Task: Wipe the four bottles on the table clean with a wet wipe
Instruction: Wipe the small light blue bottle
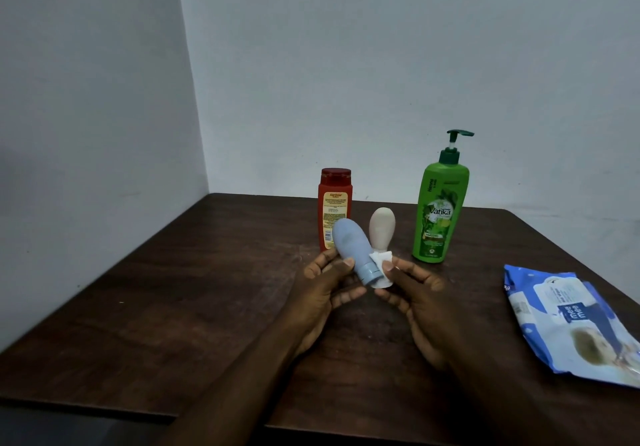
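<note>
Head view: dark table point(214, 289) largest, wipe pack point(568, 321) on right side. Green bottle point(440, 206), red bottle point(334, 203), beige bottle point(382, 225) upright at back. Blue bottle point(351, 244) lifted above table, long axis tilted, cap toward person, rounded end up-left. Left hand point(325, 286) curled around its lower body. Right hand point(415, 293) pinching wet wipe point(485, 260) against cap from right. Next judged: rub along axis upward.

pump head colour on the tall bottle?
Dark green pump head on the lighter green pump bottle; the head view shows it.
</note>
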A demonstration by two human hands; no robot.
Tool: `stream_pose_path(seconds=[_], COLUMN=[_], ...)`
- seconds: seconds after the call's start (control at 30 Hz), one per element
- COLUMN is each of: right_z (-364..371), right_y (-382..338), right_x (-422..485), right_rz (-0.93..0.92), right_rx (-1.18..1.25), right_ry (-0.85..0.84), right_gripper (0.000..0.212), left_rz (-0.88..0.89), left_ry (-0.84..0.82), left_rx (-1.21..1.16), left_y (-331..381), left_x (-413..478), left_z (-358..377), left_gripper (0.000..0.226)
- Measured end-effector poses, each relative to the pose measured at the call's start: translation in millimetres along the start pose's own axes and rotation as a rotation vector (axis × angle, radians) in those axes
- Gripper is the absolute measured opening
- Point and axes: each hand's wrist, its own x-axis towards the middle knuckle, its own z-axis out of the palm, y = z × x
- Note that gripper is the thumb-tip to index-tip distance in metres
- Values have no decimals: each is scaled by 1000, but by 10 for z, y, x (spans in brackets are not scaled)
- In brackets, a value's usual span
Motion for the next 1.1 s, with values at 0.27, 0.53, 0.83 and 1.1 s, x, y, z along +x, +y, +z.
stream_pose_path(seconds=[0.27, 0.53, 0.83, 1.1], right_z=[-4, -4, -22, -28], right_y=[37, 59, 36, 89], right_x=[-115, -68, -58, -104], right_rz=[-414, -351, -231, -711], right_rx=[-717, -688, -614, -1007], right_ry=[5, 48, 56, 18], right_gripper=[23, 24, 28, 25], left_rz=[-75, -78, -55, -36], left_ry=[21, -16, -115, -17], left_rx=[53, 48, -10, 41], left_y=[-35, -57, -64, -53], left_x=[27, 44, 49, 35], left_z=[-3, -17, -20, -18], left_gripper=[37, 23, 39, 23])
